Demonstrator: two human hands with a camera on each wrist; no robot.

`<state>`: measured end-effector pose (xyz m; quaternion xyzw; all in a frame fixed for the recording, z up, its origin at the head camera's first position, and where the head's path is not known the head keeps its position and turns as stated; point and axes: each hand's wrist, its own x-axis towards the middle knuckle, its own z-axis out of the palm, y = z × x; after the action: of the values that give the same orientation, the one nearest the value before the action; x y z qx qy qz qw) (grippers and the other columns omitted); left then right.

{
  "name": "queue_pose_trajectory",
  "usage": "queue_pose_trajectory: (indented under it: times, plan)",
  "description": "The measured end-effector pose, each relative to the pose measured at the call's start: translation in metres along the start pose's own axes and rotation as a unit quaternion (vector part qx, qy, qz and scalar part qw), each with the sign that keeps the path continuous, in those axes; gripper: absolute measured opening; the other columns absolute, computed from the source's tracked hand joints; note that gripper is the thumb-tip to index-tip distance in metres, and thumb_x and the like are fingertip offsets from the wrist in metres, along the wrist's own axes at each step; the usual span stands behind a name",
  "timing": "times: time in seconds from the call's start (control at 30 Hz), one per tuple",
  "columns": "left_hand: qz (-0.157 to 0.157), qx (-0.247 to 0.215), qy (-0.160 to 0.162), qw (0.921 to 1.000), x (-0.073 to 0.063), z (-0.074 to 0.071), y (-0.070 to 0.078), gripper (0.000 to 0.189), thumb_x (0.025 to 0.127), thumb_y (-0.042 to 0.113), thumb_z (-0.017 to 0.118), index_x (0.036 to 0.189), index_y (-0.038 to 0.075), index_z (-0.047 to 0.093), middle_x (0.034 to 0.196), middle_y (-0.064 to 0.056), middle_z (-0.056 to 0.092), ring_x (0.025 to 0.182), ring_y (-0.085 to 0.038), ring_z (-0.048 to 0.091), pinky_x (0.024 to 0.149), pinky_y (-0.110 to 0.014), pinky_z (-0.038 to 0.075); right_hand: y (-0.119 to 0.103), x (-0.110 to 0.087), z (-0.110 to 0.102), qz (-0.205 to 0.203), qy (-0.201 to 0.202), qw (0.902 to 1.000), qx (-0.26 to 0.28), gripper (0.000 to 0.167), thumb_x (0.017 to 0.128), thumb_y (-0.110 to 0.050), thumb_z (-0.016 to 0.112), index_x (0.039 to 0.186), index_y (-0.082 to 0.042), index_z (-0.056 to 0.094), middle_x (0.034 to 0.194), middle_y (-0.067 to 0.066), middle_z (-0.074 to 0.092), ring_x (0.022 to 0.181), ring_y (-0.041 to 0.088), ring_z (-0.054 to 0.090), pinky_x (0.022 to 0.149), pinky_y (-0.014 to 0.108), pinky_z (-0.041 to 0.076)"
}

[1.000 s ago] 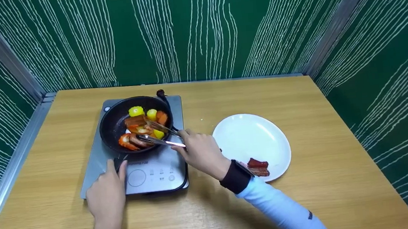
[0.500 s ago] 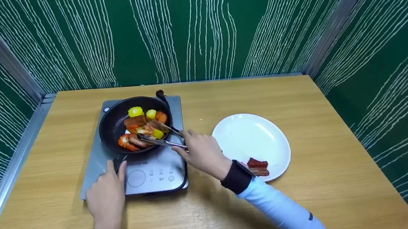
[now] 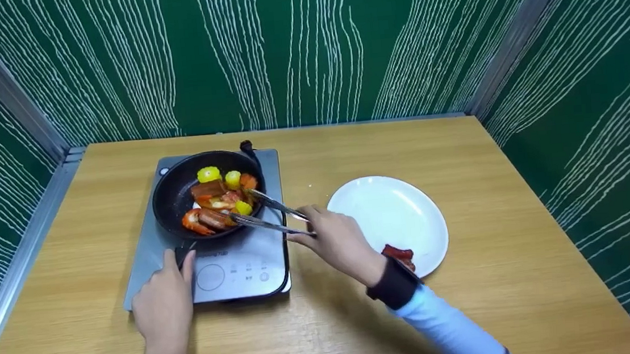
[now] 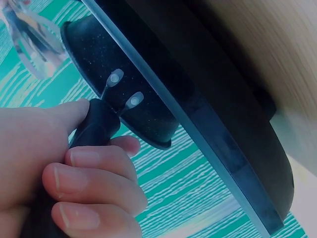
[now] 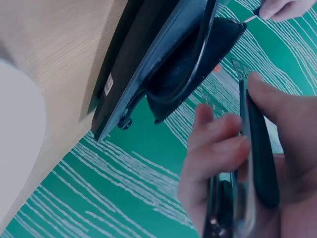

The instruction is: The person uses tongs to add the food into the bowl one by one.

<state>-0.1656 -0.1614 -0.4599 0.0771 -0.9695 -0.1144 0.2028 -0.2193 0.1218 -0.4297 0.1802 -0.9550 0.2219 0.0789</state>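
Note:
My left hand (image 3: 163,301) grips the black handle (image 4: 96,126) of a frying pan (image 3: 171,198), fingers wrapped round it in the left wrist view. Metal tongs (image 3: 265,222) are held in my right hand (image 3: 341,243), thumb on one arm and fingers on the other. Their spread tips hang over the pan's right side, with no food seen between them. Inside the pan lie yellow corn pieces (image 3: 209,174), a brown meat slab (image 3: 208,190), a shrimp (image 3: 196,221), a sausage-like piece (image 3: 215,219) and an orange piece (image 3: 248,181).
The pan sits on a silver induction cooker (image 3: 152,271) with a black cord (image 3: 285,248) along its right side. To the right stands a white plate (image 3: 386,210) bearing a reddish-brown meat piece (image 3: 398,253), partly hidden by my wrist. Green white-streaked panels (image 3: 326,45) enclose the wooden table (image 3: 502,297).
My right hand has drawn back to the right with the tongs, whose tips have left the meat in the middle of the pan. The left hand has stayed on the handle.

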Motion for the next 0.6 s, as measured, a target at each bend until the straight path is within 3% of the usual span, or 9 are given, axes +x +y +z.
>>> queue_pose_trajectory:
  times: [0.37, 0.6]
  plan:
    - [-0.004, -0.006, -0.003, 1.0000, -0.001, 0.000, -0.001, 0.045, 0.103, 0.039, 0.060, 0.115, -0.004, 0.062, 0.053, -0.016, 0.054, 0.039, -0.029, 0.048, 0.037, -0.036, 0.030, 0.067, -0.066, -0.032, 0.046, 0.056, 0.9967, -0.038, 0.037, 0.089, -0.033, 0.080, 0.116, -0.011, 0.069, 0.092, 0.001, 0.068, 0.075, 0.016, 0.062, 0.067, 0.040, 0.051]
    - [-0.004, -0.010, -0.003, 0.9999, 0.000, 0.001, 0.000, 0.044, 0.103, 0.040, 0.060, 0.114, -0.003, 0.062, 0.052, -0.015, 0.053, 0.039, -0.030, 0.048, 0.037, -0.036, 0.030, 0.109, -0.118, -0.051, 0.117, 0.032, 0.9903, -0.067, 0.040, 0.088, -0.031, 0.080, 0.119, -0.008, 0.068, 0.103, 0.008, 0.071, 0.088, 0.027, 0.070, 0.072, 0.049, 0.053]
